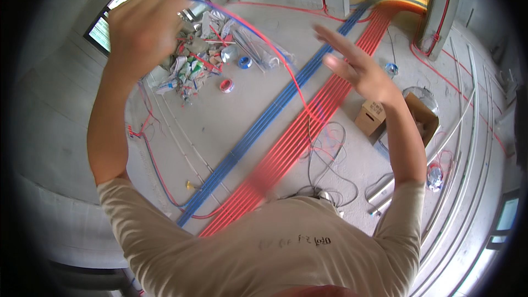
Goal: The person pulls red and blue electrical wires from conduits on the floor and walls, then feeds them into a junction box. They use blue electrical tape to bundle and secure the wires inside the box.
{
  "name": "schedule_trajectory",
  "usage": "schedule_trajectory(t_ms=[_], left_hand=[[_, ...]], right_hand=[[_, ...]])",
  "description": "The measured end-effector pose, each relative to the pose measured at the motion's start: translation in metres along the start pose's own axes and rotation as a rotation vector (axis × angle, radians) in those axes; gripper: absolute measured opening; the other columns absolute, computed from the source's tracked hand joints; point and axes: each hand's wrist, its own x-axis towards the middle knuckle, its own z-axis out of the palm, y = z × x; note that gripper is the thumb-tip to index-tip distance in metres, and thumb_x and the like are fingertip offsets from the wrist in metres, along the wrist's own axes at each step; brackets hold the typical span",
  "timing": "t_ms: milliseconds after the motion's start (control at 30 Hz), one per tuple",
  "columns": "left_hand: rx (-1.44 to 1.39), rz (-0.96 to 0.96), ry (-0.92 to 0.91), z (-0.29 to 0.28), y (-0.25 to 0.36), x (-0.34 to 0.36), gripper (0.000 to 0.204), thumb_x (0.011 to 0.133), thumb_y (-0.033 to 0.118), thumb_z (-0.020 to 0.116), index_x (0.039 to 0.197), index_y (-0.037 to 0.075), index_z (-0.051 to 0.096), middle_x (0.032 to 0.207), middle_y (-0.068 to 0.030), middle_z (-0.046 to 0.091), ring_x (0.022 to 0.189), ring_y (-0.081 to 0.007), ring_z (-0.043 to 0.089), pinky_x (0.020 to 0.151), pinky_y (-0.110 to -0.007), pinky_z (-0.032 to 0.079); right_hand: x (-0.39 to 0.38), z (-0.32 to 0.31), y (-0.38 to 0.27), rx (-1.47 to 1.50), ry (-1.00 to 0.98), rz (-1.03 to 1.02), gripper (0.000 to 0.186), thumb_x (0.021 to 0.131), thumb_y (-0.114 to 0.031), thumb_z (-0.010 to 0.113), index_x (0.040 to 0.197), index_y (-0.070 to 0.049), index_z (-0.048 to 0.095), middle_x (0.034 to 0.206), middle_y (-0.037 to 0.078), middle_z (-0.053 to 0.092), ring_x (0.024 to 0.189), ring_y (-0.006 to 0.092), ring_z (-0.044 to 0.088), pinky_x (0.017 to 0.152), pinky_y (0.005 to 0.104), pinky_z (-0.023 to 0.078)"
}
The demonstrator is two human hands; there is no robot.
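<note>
While my left hand (144, 26) is clenching wires (286, 62), my right hand (364, 74) is hovering open.
Red and blue, they're arcing right over the blue pipes (237, 154).

1 L grip (144, 30), 1 R grip (366, 74), 2 cdbd boxes (371, 116) (423, 111), 2 rolls (245, 63) (226, 86) nr 1 rubble pile (192, 58).

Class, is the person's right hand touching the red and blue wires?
Apart. The head view shows the open right hand right of the wires, with blue pipes visible in between.
</note>
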Motion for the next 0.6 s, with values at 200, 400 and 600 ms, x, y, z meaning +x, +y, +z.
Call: schedule_trajectory(t_ms=[200,400,600], left_hand=[[-0.115,0.044,0.123,0.043,0.025,0.047,0.03,0.071,-0.009,0.063,0.096,0.007,0.069,0.089,-0.0064,0.07,0.075,-0.0271,0.068,0.064,-0.036,0.054],[0.17,0.034,0.039,0.047,-0.049,-0.035,0.035,0.076,-0.009,0.064,0.104,0.011,0.071,0.089,-0.0026,0.071,0.074,-0.0232,0.07,0.065,-0.035,0.056],[0.209,-0.076,0.079,0.079,-0.049,-0.053,0.028,0.083,-0.004,0.065,0.104,0.014,0.069,0.085,0.0,0.069,0.068,-0.0206,0.067,0.058,-0.032,0.052]], right_hand=[[0.06,0.026,-0.083,0.285,0.033,0.127,0.037,0.105,-0.035,0.057,0.118,-0.002,0.07,0.077,-0.001,0.058,0.069,0.0068,0.05,0.06,0.0237,0.038],[-0.004,-0.079,-0.041,0.333,0.232,0.32,0.027,0.104,-0.026,0.064,0.093,-0.004,0.075,0.072,-0.002,0.061,0.062,0.0054,0.051,0.055,0.0254,0.039],[-0.059,-0.139,-0.025,-0.181,0.329,0.227,0.027,0.107,-0.025,0.052,0.099,-0.005,0.068,0.067,-0.008,0.039,0.058,0.0034,0.028,0.055,0.024,0.021]])
